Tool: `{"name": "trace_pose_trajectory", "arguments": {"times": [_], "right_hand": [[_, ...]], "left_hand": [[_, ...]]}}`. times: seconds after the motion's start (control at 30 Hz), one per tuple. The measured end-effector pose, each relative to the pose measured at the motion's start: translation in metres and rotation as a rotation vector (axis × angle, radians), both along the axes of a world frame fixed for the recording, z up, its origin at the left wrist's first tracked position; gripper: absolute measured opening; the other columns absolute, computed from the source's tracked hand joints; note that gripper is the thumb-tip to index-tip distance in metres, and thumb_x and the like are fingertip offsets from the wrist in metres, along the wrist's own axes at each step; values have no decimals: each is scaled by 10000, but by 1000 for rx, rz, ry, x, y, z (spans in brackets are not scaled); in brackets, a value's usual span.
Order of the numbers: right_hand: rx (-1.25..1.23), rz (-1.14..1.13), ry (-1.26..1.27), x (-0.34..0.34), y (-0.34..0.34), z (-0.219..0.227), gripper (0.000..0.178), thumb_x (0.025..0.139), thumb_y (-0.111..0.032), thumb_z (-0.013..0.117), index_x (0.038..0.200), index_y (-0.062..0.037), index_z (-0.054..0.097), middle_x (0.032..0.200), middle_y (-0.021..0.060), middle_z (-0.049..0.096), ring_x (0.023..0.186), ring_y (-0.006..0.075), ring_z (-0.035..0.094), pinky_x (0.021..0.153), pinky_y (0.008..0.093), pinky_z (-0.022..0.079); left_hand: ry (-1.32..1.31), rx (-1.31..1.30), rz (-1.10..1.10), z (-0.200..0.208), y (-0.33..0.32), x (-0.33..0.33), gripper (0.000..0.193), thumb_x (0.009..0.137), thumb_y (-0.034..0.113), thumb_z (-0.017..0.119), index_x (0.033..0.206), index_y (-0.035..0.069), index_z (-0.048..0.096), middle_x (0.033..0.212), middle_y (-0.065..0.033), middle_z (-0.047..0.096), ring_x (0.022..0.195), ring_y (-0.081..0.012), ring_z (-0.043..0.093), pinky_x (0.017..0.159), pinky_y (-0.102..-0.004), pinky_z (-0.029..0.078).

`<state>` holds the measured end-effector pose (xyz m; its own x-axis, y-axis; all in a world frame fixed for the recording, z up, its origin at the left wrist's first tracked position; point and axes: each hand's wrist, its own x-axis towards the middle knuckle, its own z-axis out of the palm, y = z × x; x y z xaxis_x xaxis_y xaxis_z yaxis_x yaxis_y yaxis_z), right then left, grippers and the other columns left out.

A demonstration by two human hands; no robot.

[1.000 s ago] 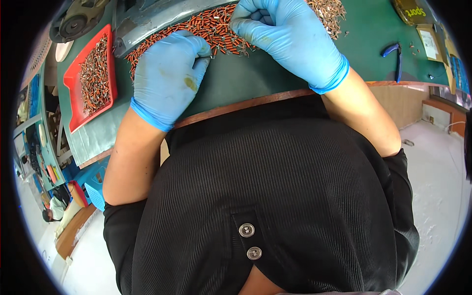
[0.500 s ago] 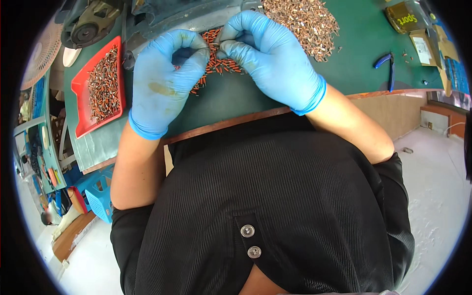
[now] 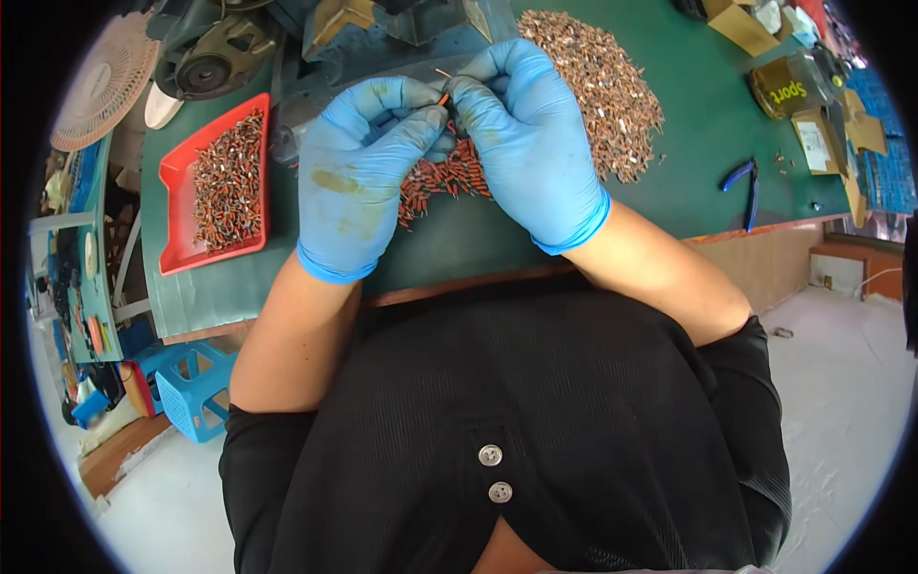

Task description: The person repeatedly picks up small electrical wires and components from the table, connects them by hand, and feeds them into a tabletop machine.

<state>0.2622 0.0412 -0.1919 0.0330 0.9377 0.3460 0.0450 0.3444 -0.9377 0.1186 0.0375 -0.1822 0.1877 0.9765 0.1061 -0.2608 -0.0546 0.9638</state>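
Both hands wear stained blue gloves and meet above the green table point(image 3: 430, 253). My left hand point(image 3: 349, 187) pinches a small orange-tipped part point(image 3: 444, 99) between thumb and forefinger. Right beside it, my right hand point(image 3: 535, 148) is closed in a pinch, with a thin metal end point(image 3: 443, 73) sticking out near its fingertips. What exactly lies inside that pinch is hidden by the glove. Under the hands spreads a pile of small orange-and-black parts point(image 3: 445, 182), partly covered by them. Beyond my right hand is a large heap of small copper-coloured pieces point(image 3: 622, 105).
At left, a red tray point(image 3: 175, 225) holds many orange-and-metal parts. Dark machinery point(image 3: 220, 72) stands at the back left, near a fan point(image 3: 105, 91). Blue-handled pliers point(image 3: 753, 196), a yellowish jar point(image 3: 779, 88) and cardboard boxes point(image 3: 818, 143) are at right. A blue stool point(image 3: 196, 392) stands below.
The view has shifted, so the table contents sit lower in it. My hands have come closer together, and an orange part now shows at the left fingertips.
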Motion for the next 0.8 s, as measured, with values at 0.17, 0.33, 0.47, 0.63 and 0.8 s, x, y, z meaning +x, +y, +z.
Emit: {"name": "trace_pose_trajectory", "arguments": {"times": [0.17, 0.33, 0.47, 0.63, 0.8], "right_hand": [[-87, 74, 80, -10, 34, 27, 80, 900, -8, 543, 965, 23, 509, 820, 44, 574, 732, 78, 542, 655, 212, 469], [50, -117, -125, -26, 90, 48, 105, 861, -44, 607, 923, 37, 584, 753, 47, 613, 656, 88, 573, 614, 218, 480], [122, -267, -155, -38, 123, 56, 133, 771, -125, 669, 835, -12, 640, 728, 151, 656, 671, 257, 655, 645, 347, 523], [119, -335, -188, -47, 139, 69, 130, 798, -105, 655, 802, 14, 602, 674, 156, 620, 594, 236, 611, 591, 327, 492], [143, -358, -205, -44, 144, 63, 125, 783, -105, 659, 783, 10, 609, 647, 165, 619, 574, 275, 623, 570, 348, 494]], "left_hand": [[258, 151, 266, 28, 29, -6, 126, 831, 15, 655, 946, -28, 628, 830, -56, 648, 716, -102, 609, 676, -225, 507], [287, 407, 502, 44, 88, -13, 120, 799, 59, 698, 890, -10, 664, 780, -35, 660, 671, -69, 570, 632, -200, 462], [371, 595, 682, 42, 127, -11, 142, 763, 95, 723, 864, 3, 684, 733, -43, 657, 596, -72, 548, 599, -213, 457], [473, 643, 806, 32, 152, -7, 126, 727, 90, 738, 812, 8, 695, 691, -40, 637, 534, -74, 509, 532, -217, 434], [385, 648, 815, 20, 161, -3, 116, 717, 77, 746, 796, 10, 694, 672, -31, 636, 518, -56, 493, 511, -203, 421]]}}
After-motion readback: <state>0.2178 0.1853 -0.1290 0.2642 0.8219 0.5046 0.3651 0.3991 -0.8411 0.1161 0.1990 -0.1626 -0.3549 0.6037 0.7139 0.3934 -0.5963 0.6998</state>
